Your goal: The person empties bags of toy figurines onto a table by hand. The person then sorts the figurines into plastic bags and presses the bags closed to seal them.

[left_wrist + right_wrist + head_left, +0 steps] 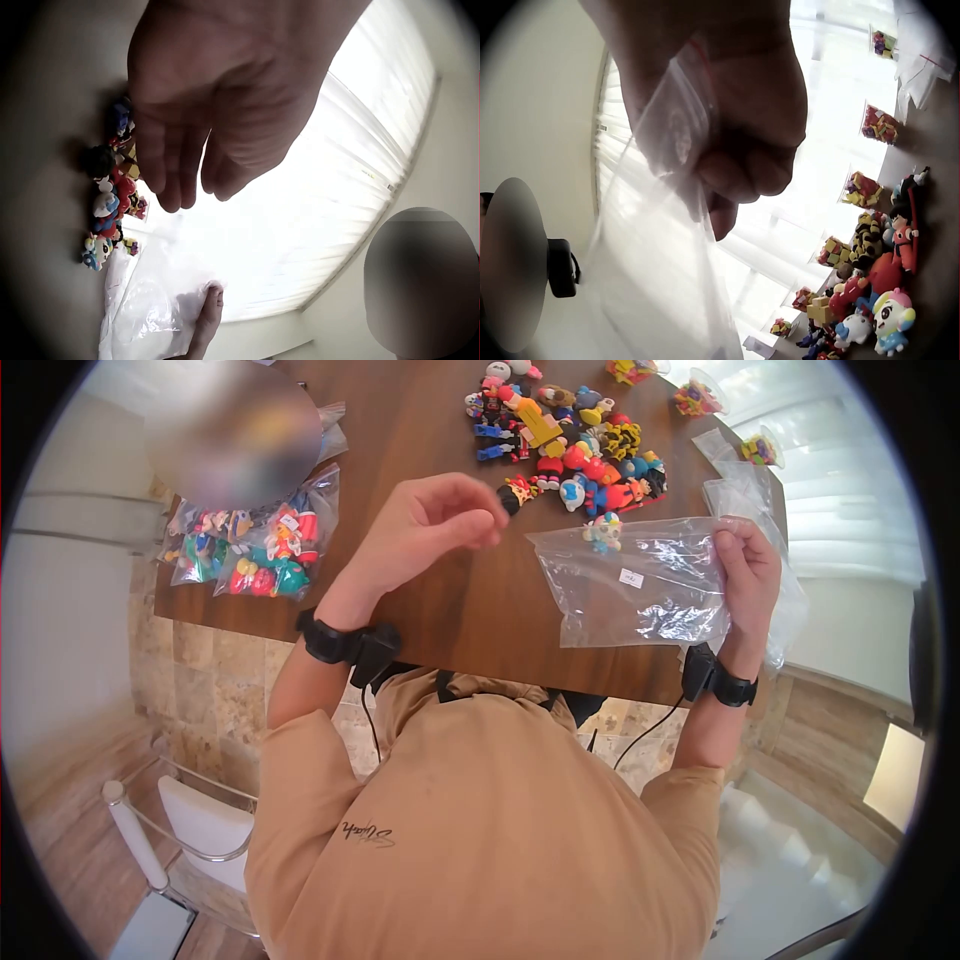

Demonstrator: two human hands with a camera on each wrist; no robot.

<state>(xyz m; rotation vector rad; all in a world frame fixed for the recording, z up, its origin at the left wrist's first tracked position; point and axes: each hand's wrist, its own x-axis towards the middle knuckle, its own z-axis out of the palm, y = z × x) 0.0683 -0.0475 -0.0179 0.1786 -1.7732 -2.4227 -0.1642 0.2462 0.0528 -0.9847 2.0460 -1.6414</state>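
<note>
A clear plastic bag point(665, 595) with a small white label hangs from the right hand point(750, 565), whose thumb and fingers pinch its corner; in the right wrist view the bag point(660, 277) falls below the curled fingers. The left hand point(430, 530) is raised over the table with fingers loosely bent and nothing held; the left wrist view shows its palm point(217, 97) and relaxed fingers. A rainbow-haired white figurine point(603, 532) lies by the bag's upper edge, and a pile of colourful figurines point(575, 435) is behind it.
Filled bags of figurines point(262, 555) lie at the table's left, near a blurred round area. Clear cups of colourful pieces point(700, 398) stand along the right edge. More clear bags point(745, 485) lie at the right, partly behind the right hand.
</note>
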